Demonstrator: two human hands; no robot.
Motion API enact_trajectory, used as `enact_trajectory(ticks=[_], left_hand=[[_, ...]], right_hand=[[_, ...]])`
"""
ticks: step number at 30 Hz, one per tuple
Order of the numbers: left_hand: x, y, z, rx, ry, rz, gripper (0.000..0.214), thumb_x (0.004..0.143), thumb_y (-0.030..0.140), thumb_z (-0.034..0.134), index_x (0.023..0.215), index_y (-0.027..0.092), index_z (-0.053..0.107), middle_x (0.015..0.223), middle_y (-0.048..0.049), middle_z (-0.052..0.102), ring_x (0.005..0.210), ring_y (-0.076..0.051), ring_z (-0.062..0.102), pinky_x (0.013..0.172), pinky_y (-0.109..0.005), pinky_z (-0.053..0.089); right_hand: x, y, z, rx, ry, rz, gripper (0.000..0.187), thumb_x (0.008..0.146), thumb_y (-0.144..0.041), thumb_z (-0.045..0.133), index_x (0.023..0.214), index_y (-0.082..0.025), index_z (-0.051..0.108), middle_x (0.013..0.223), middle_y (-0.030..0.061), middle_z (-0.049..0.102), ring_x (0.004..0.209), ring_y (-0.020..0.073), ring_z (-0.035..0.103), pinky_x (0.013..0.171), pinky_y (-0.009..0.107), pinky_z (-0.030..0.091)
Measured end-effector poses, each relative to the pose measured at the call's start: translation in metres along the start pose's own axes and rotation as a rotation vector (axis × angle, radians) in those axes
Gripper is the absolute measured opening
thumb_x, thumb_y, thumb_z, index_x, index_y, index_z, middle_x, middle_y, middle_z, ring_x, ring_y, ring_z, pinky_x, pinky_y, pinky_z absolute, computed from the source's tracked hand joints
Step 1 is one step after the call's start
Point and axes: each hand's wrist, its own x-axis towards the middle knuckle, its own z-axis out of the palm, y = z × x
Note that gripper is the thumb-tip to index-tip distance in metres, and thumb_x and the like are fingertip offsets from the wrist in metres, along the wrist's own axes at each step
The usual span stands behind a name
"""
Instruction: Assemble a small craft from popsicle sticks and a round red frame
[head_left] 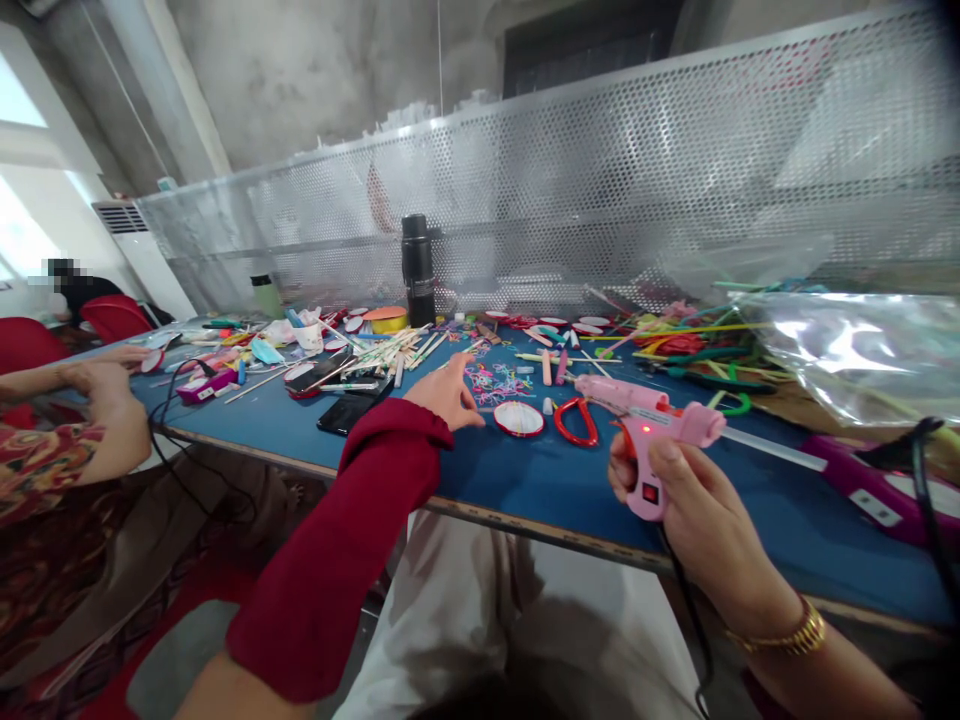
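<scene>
My right hand (694, 490) is wrapped round the handle of a pink hot glue gun (637, 408). A red light glows on its side, and a pale glue stick (776, 450) juts from its back end. Over the table, my left hand (448, 392) reaches out with thumb and fingers apart, holding nothing I can see; some fingertips are hidden. Just beyond it lies a pile of short coloured strings (501, 382). Close to the thumb is a round white disc with a red rim (519, 419). Red-handled scissors (577, 424) lie between the disc and the glue gun.
A black phone (352, 408) and many thin sticks (382, 352) lie left of my left hand. Behind stand a black flask (418, 270) and a perforated metal screen (525, 220). A purple device (874, 490) sits at right. Another person's hands (105, 375) are at far left.
</scene>
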Motion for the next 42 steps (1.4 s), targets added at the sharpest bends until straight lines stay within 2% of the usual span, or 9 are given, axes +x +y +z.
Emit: enact_trajectory(ticks=[3,5,8,11,14,22,34,38,42], left_hand=[[0.003,-0.003,-0.015,-0.196,-0.124,-0.013,0.115,0.047,0.019,0.100,0.152,0.027,0.054,0.095,-0.0027,0.078,0.079,-0.022,0.074,0.086,-0.032,0.052],[0.004,0.002,-0.023,-0.300,-0.093,-0.041,0.108,0.043,0.020,0.102,0.144,0.029,0.064,0.111,-0.0061,0.079,0.088,-0.022,0.074,0.087,-0.032,0.054],[-0.002,0.017,-0.021,-0.719,0.153,-0.114,0.039,0.082,0.041,0.082,0.114,0.020,0.078,0.119,-0.0113,0.077,0.109,-0.023,0.072,0.089,-0.029,0.055],[-0.017,0.033,-0.004,-1.256,0.060,-0.267,0.034,0.101,0.043,0.059,0.108,0.016,0.077,0.124,-0.0153,0.076,0.109,-0.021,0.073,0.086,-0.029,0.058],[-0.034,0.041,0.014,-1.437,0.006,-0.397,0.022,0.099,0.031,0.063,0.103,0.015,0.077,0.118,-0.0138,0.077,0.099,-0.016,0.074,0.079,-0.024,0.057],[-0.028,0.038,0.034,-1.298,0.132,-0.356,0.031,0.076,0.026,0.091,0.073,0.013,0.063,0.067,-0.0011,0.065,0.060,-0.008,0.062,0.059,-0.020,0.050],[-0.015,0.014,0.041,-1.070,0.176,-0.210,0.060,0.084,0.068,0.074,0.067,0.020,0.043,0.049,0.0074,0.036,0.044,-0.005,0.036,0.041,-0.017,0.017],[-0.016,0.013,0.038,-1.078,0.219,-0.256,0.049,0.091,0.052,0.076,0.070,0.018,0.047,0.062,0.0012,0.056,0.053,-0.005,0.052,0.044,-0.016,0.026],[-0.017,0.010,0.034,-1.022,0.207,-0.312,0.034,0.077,0.032,0.090,0.077,0.016,0.059,0.066,0.0011,0.066,0.055,-0.006,0.059,0.049,-0.017,0.040]], right_hand=[[0.001,0.000,0.000,0.022,0.004,0.020,0.060,0.074,-0.078,0.078,0.079,-0.018,0.071,0.065,0.0029,0.061,0.056,0.0136,0.055,0.049,0.025,0.046],[0.002,0.001,0.000,0.029,0.014,0.027,0.062,0.072,-0.079,0.078,0.078,-0.018,0.071,0.065,0.0029,0.062,0.056,0.0133,0.055,0.049,0.024,0.047],[0.002,0.002,-0.001,0.038,0.053,0.033,0.063,0.069,-0.080,0.079,0.078,-0.019,0.071,0.065,0.0029,0.062,0.057,0.0135,0.056,0.050,0.024,0.048],[0.002,0.002,-0.001,0.023,0.063,0.024,0.061,0.072,-0.079,0.079,0.078,-0.019,0.071,0.065,0.0029,0.062,0.057,0.0139,0.056,0.050,0.024,0.047],[0.002,0.002,-0.002,0.001,0.053,-0.003,0.060,0.076,-0.079,0.075,0.078,-0.019,0.069,0.066,0.0032,0.063,0.057,0.0135,0.055,0.049,0.024,0.046],[0.002,-0.001,0.000,0.045,0.072,0.016,0.061,0.072,-0.079,0.078,0.079,-0.020,0.070,0.065,0.0033,0.062,0.057,0.0148,0.055,0.049,0.026,0.047],[0.002,0.000,-0.001,0.053,0.044,0.058,0.061,0.074,-0.080,0.077,0.080,-0.020,0.069,0.068,0.0020,0.063,0.058,0.0116,0.055,0.052,0.021,0.047],[0.002,0.001,-0.003,0.066,0.046,0.076,0.061,0.071,-0.080,0.079,0.079,-0.020,0.069,0.067,0.0022,0.063,0.058,0.0124,0.055,0.051,0.022,0.047],[0.003,0.001,-0.003,0.066,0.056,0.071,0.061,0.070,-0.079,0.080,0.080,-0.020,0.070,0.067,0.0023,0.063,0.059,0.0131,0.056,0.052,0.022,0.047]])
